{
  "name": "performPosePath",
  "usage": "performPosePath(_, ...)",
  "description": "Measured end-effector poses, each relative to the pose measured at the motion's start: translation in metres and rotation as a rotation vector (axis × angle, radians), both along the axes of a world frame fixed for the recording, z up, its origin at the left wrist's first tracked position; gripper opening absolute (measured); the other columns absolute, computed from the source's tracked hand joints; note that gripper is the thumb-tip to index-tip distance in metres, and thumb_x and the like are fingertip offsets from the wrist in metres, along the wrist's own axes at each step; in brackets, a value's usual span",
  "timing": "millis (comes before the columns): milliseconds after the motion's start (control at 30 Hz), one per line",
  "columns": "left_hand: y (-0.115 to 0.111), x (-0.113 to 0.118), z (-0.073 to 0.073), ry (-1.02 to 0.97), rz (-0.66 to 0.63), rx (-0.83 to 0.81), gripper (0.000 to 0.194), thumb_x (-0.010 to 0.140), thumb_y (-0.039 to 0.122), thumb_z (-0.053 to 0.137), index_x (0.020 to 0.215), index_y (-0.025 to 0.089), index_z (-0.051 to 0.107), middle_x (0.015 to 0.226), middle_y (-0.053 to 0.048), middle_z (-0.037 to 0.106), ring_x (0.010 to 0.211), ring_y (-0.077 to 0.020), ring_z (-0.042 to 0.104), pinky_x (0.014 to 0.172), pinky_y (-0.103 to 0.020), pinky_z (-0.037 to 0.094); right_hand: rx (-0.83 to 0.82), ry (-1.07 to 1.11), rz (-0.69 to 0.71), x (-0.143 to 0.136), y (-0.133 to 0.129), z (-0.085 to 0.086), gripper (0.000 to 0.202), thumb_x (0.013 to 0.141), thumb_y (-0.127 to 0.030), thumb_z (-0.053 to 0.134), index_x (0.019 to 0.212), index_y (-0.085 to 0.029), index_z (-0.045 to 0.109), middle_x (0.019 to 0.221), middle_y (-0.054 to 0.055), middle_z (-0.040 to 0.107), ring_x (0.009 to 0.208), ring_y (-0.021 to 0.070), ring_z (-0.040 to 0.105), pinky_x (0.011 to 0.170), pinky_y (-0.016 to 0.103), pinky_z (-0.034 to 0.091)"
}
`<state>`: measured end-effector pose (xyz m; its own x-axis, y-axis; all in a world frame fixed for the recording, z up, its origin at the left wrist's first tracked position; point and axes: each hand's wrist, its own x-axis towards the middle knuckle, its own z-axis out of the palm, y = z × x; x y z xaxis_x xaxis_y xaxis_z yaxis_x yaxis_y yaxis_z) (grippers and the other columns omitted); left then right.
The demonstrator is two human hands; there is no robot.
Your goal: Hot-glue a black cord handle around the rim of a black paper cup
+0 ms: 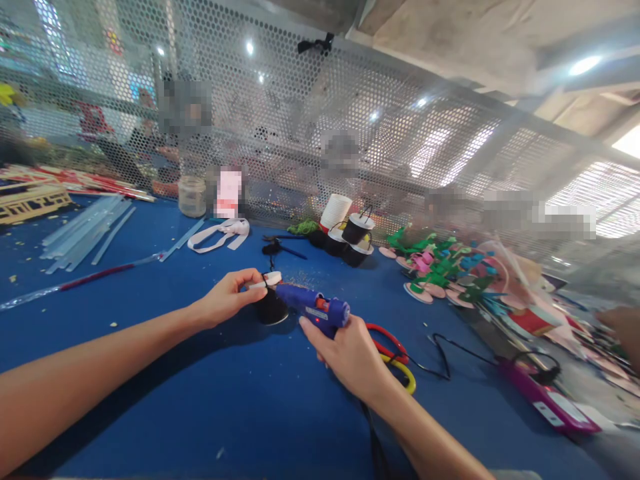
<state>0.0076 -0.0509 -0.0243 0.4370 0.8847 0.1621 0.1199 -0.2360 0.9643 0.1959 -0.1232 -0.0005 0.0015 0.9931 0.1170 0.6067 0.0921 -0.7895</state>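
Note:
My right hand (pixel 345 350) is closed around the handle of a blue hot glue gun (pixel 305 301), which points left. Its nozzle is at the white part of a small black cup-shaped piece (pixel 271 310); whether they touch I cannot tell. The fingers of my left hand (pixel 233 293) pinch this piece by its white top (pixel 273 279), where a thin black cord stands up. The piece looks tilted just above or on the blue table (pixel 240 400). Behind it lie dark pliers-like tools (pixel 285 247).
Several black and white cups (pixel 356 229) stand at the back by a perforated metal screen (pixel 280 120). Glue sticks (pixel 83 233), white ribbon (pixel 220 235) and a jar (pixel 192 196) are left. Right are craft flowers (pixel 430 267), a purple power strip (pixel 547 400) and red and yellow rings (pixel 400 360).

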Motion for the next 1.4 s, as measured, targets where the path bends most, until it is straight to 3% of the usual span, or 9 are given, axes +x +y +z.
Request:
performPosePath(400, -0.0012, -0.0015, 0.0038, -0.044, -0.052, -0.067, 0.023, 0.067, 0.033, 0.055, 0.061, 0.015, 0.042, 0.063, 0.004, 0.042, 0.061, -0.0093, 0.037, 0.059, -0.021, 0.028, -0.114, 0.03, -0.035, 0.0032, 0.0028, 0.003, 0.027, 0.068, -0.04, 0.051, 0.05, -0.021, 0.044, 0.034, -0.004, 0.043, 0.028, 0.0102, 0.041, 0.032, 0.022, 0.036)
performPosePath(1267, 0.0, -0.0024, 0.0039, -0.063, -0.083, -0.075, 0.022, 0.068, 0.029, 0.054, 0.062, 0.014, 0.039, 0.065, 0.004, 0.041, 0.062, -0.0084, 0.034, 0.059, -0.021, 0.025, -0.062, -0.003, 0.035, -0.0024, -0.0032, 0.0014, 0.025, 0.07, -0.039, 0.05, 0.055, -0.018, 0.046, 0.035, -0.005, 0.044, 0.03, 0.0096, 0.042, 0.032, 0.021, 0.036)
performPosePath(1400, 0.0002, -0.0026, 0.0048, -0.069, -0.085, -0.082, 0.022, 0.067, 0.03, 0.055, 0.062, 0.014, 0.04, 0.065, 0.004, 0.042, 0.062, -0.0085, 0.034, 0.059, -0.021, 0.026, -0.1, -0.003, -0.003, 0.0004, -0.0021, 0.0031, 0.026, 0.07, -0.039, 0.049, 0.056, -0.018, 0.045, 0.036, -0.005, 0.043, 0.029, 0.0084, 0.04, 0.032, 0.02, 0.035)
